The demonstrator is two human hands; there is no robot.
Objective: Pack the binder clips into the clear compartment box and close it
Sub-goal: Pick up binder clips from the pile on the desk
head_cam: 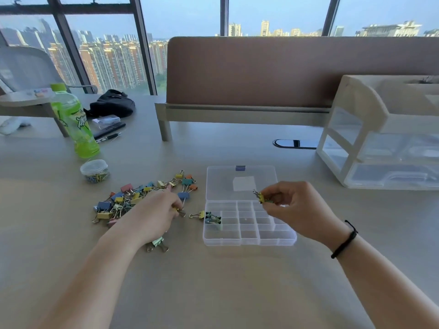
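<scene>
- Far left at ten o'clock, a green bottle (76,124) stands behind a small tub (95,170) of paper clips; neither is part of this job.
- The clip pile (133,198) sprawls at nine o'clock from the box, most of the work yet to be done.
- The left hand (158,211) is down at the pile's near edge, fingertips pinched on a small clip (181,213) against the desk.
- One stray clip (158,244) lies at six o'clock from that hand, easy to forget.
- The box (249,224) sits dead centre, lid (241,182) laid flat open at twelve o'clock, a few clips (212,219) in its left compartments and one yellow one poking over the left wall.
- The right hand (285,203) hovers over the box's top-right cells, fingers curled round a yellow clip (261,197), wire handles pointing left.
- My read: lower that clip right into a cell before letting go and keep its handles below the rim, otherwise the lid won't shut.
</scene>
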